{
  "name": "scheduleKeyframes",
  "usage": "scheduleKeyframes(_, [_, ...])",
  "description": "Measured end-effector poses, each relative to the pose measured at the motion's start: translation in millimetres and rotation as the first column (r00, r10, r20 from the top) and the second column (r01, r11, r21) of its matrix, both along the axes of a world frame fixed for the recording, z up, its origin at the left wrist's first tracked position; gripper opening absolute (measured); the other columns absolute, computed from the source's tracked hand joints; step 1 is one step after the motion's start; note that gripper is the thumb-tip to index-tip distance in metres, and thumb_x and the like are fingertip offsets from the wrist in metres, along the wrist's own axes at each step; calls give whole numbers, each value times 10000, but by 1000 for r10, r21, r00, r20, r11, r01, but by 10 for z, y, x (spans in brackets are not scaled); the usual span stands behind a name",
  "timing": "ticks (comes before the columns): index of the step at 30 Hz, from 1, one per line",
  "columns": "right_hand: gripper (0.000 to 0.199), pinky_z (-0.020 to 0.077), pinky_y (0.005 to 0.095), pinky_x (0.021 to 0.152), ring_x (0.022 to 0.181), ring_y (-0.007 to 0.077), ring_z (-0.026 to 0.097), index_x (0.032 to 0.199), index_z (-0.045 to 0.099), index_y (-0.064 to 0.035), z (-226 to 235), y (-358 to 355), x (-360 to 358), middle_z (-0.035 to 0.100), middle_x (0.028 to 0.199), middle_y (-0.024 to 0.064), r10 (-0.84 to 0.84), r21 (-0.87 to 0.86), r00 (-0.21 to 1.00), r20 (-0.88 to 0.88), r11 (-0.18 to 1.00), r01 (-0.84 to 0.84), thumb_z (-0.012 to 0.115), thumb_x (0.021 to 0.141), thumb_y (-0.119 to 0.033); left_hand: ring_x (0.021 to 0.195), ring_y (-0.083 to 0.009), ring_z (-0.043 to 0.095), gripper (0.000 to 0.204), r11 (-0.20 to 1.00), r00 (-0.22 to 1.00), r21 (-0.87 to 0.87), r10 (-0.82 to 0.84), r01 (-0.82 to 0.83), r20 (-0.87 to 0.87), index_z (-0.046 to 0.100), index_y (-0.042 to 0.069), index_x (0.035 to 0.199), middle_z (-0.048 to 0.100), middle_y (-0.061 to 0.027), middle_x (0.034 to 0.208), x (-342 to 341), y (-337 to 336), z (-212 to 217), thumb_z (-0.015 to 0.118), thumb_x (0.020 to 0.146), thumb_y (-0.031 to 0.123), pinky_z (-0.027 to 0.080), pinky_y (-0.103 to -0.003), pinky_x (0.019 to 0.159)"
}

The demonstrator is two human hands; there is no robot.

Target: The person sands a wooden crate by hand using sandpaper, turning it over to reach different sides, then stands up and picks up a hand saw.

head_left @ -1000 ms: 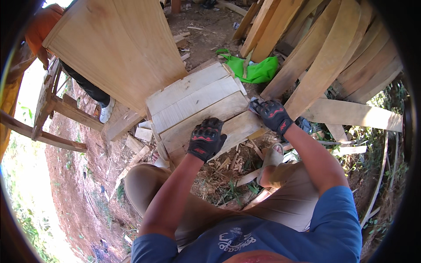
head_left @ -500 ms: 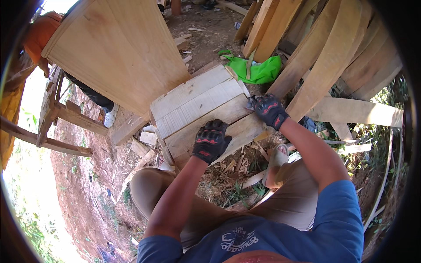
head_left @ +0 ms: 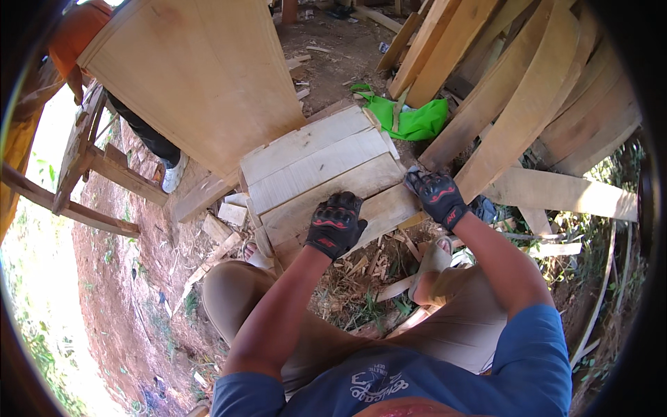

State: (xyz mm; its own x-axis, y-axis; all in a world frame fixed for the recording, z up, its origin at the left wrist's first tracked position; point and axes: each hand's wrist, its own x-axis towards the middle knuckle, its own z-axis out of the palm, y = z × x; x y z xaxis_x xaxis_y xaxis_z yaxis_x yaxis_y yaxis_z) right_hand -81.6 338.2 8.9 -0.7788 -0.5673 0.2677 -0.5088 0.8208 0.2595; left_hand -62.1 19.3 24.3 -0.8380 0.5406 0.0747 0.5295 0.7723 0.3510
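In front of me is a low wooden bench-like piece made of pale planks (head_left: 316, 163), its nearer boards browner than the farther ones. My left hand (head_left: 335, 224), in a black glove with red marks, rests on the nearer brown board (head_left: 389, 210), fingers laid forward and thumb apart. At the right end of the boards is my right hand (head_left: 438, 197), gloved alike, its fingers bent together over the edge. A small greyish bit shows at its fingertips; the glove hides most of it.
A large wooden panel (head_left: 201, 83) stands at the far left, beside a person in an orange top (head_left: 80, 38). A wooden frame (head_left: 132, 182) is left of it. Behind the planks lies a green bag (head_left: 420, 119). Long boards (head_left: 521, 97) lean at the right. Wood scraps litter the ground.
My right hand has shifted slightly nearer and to the right along the end of the boards. My left hand stays on the board. The whole view has moved a little.
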Motion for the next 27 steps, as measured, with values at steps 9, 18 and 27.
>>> scheduleKeyframes(9, [311, 545, 432, 792, 889, 259, 713, 1217, 618, -37, 81, -175, -240, 729, 1066, 133, 41, 178, 999, -9, 983, -39, 522, 929, -106, 1306, -347, 540, 520, 1000, 1000, 7, -5, 5, -9, 599, 85, 1351, 581, -150, 1383, 3, -10, -15, 673, 925, 375, 469, -497, 1056])
scheduleKeyframes(18, [252, 546, 469, 750, 857, 296, 715, 1177, 641, -99, 154, -151, -32, 735, 991, 139, 16, 29, 999, 50, 999, -17, 508, 967, -141, 1316, -346, 537, 531, 1000, 1000, -9, -1, 1, -2, 594, 92, 1360, 580, -155, 1389, 16, -30, -19, 672, 924, 384, 468, -499, 1051])
scheduleKeyframes(27, [258, 560, 528, 800, 892, 415, 713, 1074, 722, -125, 124, 437, -461, 734, 943, 208, -305, -65, 914, 267, 941, 333, 505, 946, -179, 1310, -350, 542, 540, 1000, 1000, -4, -28, 28, -1, 589, 97, 1368, 579, -148, 1398, -14, 25, 12, 673, 927, 396, 460, -508, 1066])
